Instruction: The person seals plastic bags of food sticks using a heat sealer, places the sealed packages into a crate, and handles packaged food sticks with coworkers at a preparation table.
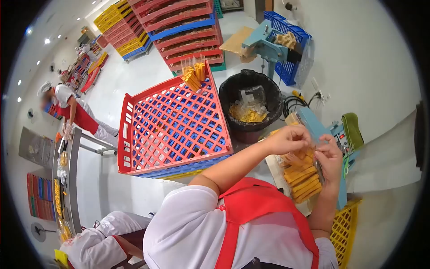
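A clear plastic bag of orange-yellow stick-shaped snacks lies in front of me, beside the light-blue sealing machine. My left hand is closed, its fingers pinched at the bag's upper end. Across from it, my right hand pinches the other side of that end between thumb and fingers. The thin film between the hands is hard to make out. Part of the sticks is hidden under my left hand and wrist.
A red crate sits on a stack, with bagged sticks at its far corner. Close by are a black-lined bin, a second blue machine, cables and a yellow crate. Co-workers stand left and below.
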The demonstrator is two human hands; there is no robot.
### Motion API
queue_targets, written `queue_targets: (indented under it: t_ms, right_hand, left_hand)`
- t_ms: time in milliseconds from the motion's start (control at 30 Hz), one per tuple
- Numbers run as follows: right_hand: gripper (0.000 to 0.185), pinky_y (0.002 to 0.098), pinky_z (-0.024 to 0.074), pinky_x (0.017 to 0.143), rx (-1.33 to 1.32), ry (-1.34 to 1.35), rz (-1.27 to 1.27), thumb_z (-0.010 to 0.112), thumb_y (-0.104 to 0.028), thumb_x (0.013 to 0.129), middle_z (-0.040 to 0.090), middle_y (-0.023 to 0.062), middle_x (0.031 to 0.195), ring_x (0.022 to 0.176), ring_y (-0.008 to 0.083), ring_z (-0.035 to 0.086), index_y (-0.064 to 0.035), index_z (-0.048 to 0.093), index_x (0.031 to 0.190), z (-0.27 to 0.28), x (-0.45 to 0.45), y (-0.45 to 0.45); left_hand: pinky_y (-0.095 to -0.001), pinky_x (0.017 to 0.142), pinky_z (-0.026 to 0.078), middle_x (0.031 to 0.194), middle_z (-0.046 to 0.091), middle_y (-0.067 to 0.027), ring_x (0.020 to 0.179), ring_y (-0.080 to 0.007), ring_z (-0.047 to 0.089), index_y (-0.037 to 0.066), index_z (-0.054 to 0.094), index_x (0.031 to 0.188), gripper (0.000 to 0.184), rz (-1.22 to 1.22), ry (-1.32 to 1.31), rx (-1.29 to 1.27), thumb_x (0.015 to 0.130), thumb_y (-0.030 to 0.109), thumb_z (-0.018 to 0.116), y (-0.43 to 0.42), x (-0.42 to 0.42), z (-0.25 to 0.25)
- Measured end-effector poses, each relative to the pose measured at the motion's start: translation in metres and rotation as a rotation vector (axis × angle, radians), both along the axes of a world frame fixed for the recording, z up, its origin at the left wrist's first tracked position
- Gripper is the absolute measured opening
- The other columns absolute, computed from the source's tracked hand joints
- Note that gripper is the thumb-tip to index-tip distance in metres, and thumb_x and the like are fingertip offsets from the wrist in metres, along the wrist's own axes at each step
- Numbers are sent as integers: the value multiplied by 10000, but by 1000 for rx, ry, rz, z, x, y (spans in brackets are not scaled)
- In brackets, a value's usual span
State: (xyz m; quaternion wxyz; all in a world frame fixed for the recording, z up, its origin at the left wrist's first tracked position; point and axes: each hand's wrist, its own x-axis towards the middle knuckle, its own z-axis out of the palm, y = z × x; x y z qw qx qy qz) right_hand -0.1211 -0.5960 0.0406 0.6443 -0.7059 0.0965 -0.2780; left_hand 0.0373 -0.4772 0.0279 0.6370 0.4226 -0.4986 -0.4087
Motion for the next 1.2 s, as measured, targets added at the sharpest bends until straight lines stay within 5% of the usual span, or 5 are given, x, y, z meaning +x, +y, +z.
queue_targets:
  t_ms: [100, 233, 667, 700, 1200]
  right_hand:
    - [106, 198, 433, 606, -123, 196, 15, 580, 65, 677, 487, 93, 1024, 773, 94, 535, 3, 610, 758, 21, -5, 2]
    - [83, 209, 428, 611, 147, 44, 48, 616, 41, 682, 497, 59, 1024, 722, 97, 540, -5, 626, 751, 8, -13, -6]
    - [150, 224, 436, 642, 32, -20, 31, 638, 64, 626, 494, 106, 943, 745, 135, 531, -14, 620, 753, 5, -38, 11]
    - [149, 229, 441, 645, 95, -18, 32, 627, 76, 632, 505, 108, 930, 745, 139, 534, -9, 616, 754, 6, -37, 15]
    - [81, 226, 459, 668, 84, -102, -411, 539, 66, 779, 569, 99, 857, 730, 117, 549, 8, 517, 830, -11, -26, 16]
  left_hand:
    - [-229, 694, 437, 828, 560, -24, 773, -88, 536, 11, 549, 847, 78, -58, 3, 128, 849, 84, 520, -4, 2, 4]
    - [-223, 674, 422, 787, 552, -17, 727, -80, 506, 24, 551, 856, 105, -121, 174, -23, 868, 109, 490, -18, -10, -11]
    - [-242, 732, 416, 907, 540, -37, 809, -100, 504, 24, 525, 866, 69, -343, 134, 15, 871, 87, 498, -12, -15, 0]
    - [-222, 653, 410, 785, 525, 2, 712, -69, 479, 22, 520, 848, 80, -309, 190, -27, 870, 94, 493, -14, -20, -1]
    - [-215, 623, 428, 751, 501, 2, 698, -66, 491, 21, 484, 857, 47, 61, 200, 58, 869, 64, 471, -21, -38, -6]
